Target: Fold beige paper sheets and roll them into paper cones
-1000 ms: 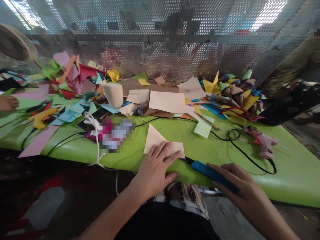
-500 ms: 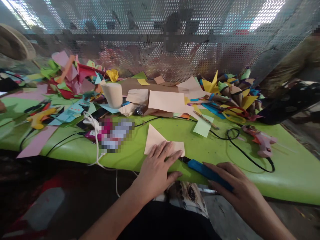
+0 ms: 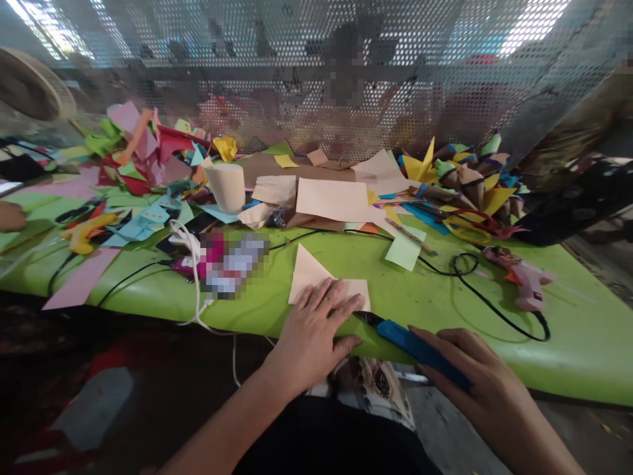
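Under my left hand [image 3: 316, 330] lies a folded sheet of peach paper [image 3: 309, 270], pressed flat on the green table near its front edge. The fingers are stretched out over the paper, and its left corner and right end show beyond them. My right hand [image 3: 467, 366] is wrapped round the blue handle of a utility knife [image 3: 410, 340]. Its dark blade points left, at the lower right edge of the folded paper; the tip is partly hidden beside my left fingers.
A pink glue gun [image 3: 527, 280] with a black cord lies at right, a yellow one [image 3: 89, 232] at left. Behind the paper are a cup [image 3: 227, 188], peach sheets [image 3: 332, 200], a pencil [image 3: 413, 236] and scissors [image 3: 467, 227]. Colourful paper scraps [image 3: 136, 145] pile up at back left.
The knife in my right hand has shifted slightly to the right, showing more of the blade. My left hand stays on the paper. The whole view has moved a little.
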A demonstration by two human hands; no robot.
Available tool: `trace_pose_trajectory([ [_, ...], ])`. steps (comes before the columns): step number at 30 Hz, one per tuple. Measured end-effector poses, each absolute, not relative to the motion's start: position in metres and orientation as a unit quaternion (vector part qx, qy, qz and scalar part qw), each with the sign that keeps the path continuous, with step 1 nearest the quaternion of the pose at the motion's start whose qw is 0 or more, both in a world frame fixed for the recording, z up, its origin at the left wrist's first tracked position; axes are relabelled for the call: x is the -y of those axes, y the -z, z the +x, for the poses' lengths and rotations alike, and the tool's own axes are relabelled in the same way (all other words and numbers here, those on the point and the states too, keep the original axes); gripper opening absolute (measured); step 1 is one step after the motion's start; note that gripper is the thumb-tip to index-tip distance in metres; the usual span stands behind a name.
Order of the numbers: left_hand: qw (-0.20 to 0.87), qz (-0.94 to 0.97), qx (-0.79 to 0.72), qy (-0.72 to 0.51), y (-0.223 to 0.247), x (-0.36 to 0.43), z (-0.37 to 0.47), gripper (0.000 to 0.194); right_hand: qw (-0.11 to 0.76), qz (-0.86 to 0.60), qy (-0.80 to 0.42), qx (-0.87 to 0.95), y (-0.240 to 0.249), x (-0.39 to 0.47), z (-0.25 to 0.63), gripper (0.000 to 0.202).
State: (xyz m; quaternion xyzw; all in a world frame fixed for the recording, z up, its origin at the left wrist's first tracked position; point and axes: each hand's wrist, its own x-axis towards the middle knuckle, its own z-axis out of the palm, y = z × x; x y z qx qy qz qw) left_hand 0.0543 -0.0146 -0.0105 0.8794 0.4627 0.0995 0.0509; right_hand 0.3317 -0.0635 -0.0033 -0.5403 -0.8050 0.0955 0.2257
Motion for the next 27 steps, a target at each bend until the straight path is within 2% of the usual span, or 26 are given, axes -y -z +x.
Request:
trace_pose_trajectory([
  [6,0.052,0.875,-0.47,-0.106,0.01,0.015,0.055,0.061,0.227,-0.538,-0.054,0.81,0.002,0.068,0.321,0.04],
  [17,0.055,0.871,-0.476,-0.107,0.008,0.016,0.06,0.061,0.22,-0.534,-0.078,0.813,-0.003,0.066,0.311,0.038],
  [21,0.081,0.875,-0.462,-0.12,-0.003,0.011,0.048,0.056,0.218,-0.529,-0.088,0.815,-0.002,0.063,0.309,0.037],
  [27,0.05,0.88,-0.46,-0.105,0.0,0.001,0.022,0.045,0.224,-0.537,-0.092,0.808,-0.001,0.062,0.311,0.038],
])
